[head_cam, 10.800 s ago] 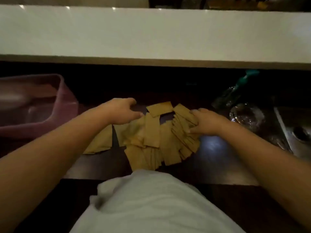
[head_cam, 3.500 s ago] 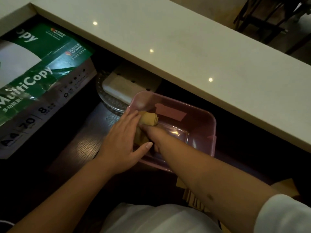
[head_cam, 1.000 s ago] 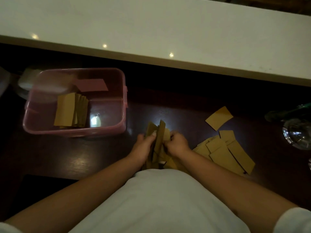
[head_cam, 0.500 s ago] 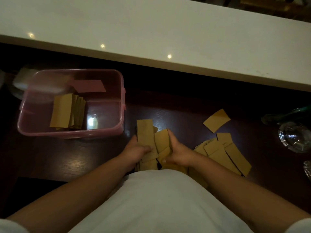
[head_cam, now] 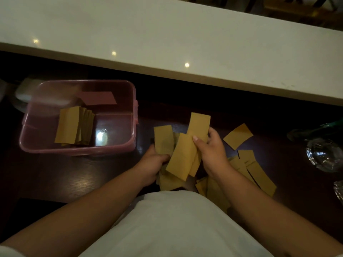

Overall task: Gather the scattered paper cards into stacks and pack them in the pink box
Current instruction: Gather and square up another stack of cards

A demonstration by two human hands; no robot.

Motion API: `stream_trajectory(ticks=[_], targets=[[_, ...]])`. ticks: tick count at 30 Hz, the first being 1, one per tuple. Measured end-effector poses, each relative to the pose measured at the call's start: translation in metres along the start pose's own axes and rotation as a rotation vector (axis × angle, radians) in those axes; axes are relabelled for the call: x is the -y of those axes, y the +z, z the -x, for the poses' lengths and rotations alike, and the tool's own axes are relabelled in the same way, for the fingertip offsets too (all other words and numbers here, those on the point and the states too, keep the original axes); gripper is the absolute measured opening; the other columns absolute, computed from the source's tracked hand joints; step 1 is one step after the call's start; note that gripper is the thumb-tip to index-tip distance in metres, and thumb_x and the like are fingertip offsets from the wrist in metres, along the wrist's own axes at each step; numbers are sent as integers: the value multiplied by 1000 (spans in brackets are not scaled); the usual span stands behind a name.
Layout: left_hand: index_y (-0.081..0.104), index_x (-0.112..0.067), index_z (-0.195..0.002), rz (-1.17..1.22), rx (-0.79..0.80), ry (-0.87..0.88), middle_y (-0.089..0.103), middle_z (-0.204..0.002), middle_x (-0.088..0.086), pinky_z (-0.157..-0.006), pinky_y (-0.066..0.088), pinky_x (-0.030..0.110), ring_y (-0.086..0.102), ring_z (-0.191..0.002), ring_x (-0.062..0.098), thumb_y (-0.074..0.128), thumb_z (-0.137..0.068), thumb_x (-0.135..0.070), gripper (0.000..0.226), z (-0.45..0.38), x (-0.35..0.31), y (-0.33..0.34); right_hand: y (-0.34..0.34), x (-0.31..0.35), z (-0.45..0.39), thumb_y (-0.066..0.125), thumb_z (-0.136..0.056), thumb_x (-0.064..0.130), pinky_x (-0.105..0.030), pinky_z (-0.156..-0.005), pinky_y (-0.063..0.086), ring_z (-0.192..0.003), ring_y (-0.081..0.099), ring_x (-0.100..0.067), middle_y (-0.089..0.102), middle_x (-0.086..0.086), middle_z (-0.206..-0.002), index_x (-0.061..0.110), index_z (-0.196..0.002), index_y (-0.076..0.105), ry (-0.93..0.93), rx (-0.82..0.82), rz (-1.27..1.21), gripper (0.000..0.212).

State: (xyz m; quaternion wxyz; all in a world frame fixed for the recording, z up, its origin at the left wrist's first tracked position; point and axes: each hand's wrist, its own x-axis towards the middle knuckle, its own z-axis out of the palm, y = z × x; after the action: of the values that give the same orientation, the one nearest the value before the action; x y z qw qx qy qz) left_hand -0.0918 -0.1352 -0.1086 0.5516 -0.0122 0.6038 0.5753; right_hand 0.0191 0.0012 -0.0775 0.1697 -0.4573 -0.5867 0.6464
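The pink box (head_cam: pixel 78 150) stands on the dark table at the left, with a stack of tan paper cards (head_cam: pixel 69 127) lying inside it. Just right of the box, my left hand (head_cam: pixel 153 164) grips a bunch of tan cards (head_cam: pixel 163 139) from below. My right hand (head_cam: pixel 211 152) holds other cards (head_cam: pixel 183 156) fanned upward, thumb on top. The two bunches overlap between my hands. More loose cards (head_cam: pixel 257 171) lie scattered to the right, and a single card (head_cam: pixel 238 136) lies apart beyond them.
A white counter (head_cam: pixel 185 39) runs across the far side, above the dark table. A glass dish (head_cam: pixel 324 154) and a green bottle (head_cam: pixel 315 130) sit at the right edge. A pale object (head_cam: pixel 24 91) lies behind the box. My white shirt fills the near foreground.
Over the last second my hands lifted the gathered cards off the table and spread them upward; the right hand moved right and up. The box and its stack have stayed put.
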Motion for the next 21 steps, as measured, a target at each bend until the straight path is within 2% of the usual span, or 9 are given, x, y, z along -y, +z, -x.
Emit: stream_trajectory(ticks=[2, 5, 7, 9, 11, 13, 15, 17, 21], targets=[[51, -26, -127, 61, 60, -17, 67, -116, 12, -83, 55, 46, 64, -105, 30, 56, -90, -6, 42, 6, -13, 7, 6, 13, 2, 62, -93, 16, -31, -86, 54, -104, 63, -8, 64, 9, -116, 20, -136, 47, -85, 31, 106, 45], [58, -25, -126, 225, 109, -79, 66, -119, 15, -87, 52, 49, 62, -105, 34, 44, -95, -19, 35, 16, -25, 8, 14, 23, 9, 60, -94, 17, -22, -82, 51, -96, 58, 4, 59, 21, -105, 25, -136, 45, -153, 84, 227, 45], [61, -21, -126, 283, 172, -108, 68, -120, 15, -91, 50, 49, 64, -106, 33, 41, -96, -43, 42, 22, -29, 6, 19, 25, 17, 57, -96, 18, -19, -80, 49, -94, 58, 6, 58, 23, -102, 26, -134, 45, -150, 58, 221, 42], [58, -22, -130, 257, 236, -93, 66, -125, 14, -94, 49, 52, 63, -112, 33, 50, -90, -53, 52, 25, -27, 5, 25, 24, 25, 54, -97, 20, -23, -82, 51, -96, 57, 4, 58, 20, -104, 23, -134, 46, -134, 10, 200, 38], [54, -23, -132, 197, 260, -52, 65, -125, 14, -93, 50, 53, 62, -113, 34, 68, -82, -38, 54, 28, -27, 10, 30, 24, 31, 48, -96, 32, -37, -96, 48, -110, 54, -10, 53, 10, -117, 22, -134, 47, -126, -7, 220, 39], [55, -22, -129, 139, 277, 10, 66, -122, 16, -92, 51, 51, 63, -111, 34, 70, -82, -19, 49, 32, -29, 16, 36, 24, 36, 38, -88, 45, -39, -110, 33, -126, 37, -16, 39, 5, -132, 22, -136, 44, -118, 44, 306, 54], [56, -20, -127, 130, 281, 33, 66, -120, 18, -90, 52, 50, 64, -108, 34, 69, -83, -13, 46, 32, -34, 17, 38, 28, 38, 37, -82, 54, -36, -112, 28, -129, 31, -14, 30, 3, -138, 26, -135, 40, -130, 94, 259, 60], [56, -18, -127, 163, 272, 27, 67, -115, 19, -87, 53, 50, 66, -102, 35, 69, -82, -16, 47, 32, -43, 12, 34, 38, 35, 46, -78, 59, -37, -111, 35, -127, 39, -12, 30, 1, -139, 31, -129, 35, -136, 118, 88, 59], [64, -10, -114, 274, 347, -18, 70, -93, 15, -75, 57, 43, 69, -80, 28, 65, -78, -18, 37, 38, -55, 9, 21, 64, 7, 49, -85, 49, -37, -106, 41, -129, 49, -19, 50, -5, -140, 29, -134, 43, -113, 228, -43, 54]])
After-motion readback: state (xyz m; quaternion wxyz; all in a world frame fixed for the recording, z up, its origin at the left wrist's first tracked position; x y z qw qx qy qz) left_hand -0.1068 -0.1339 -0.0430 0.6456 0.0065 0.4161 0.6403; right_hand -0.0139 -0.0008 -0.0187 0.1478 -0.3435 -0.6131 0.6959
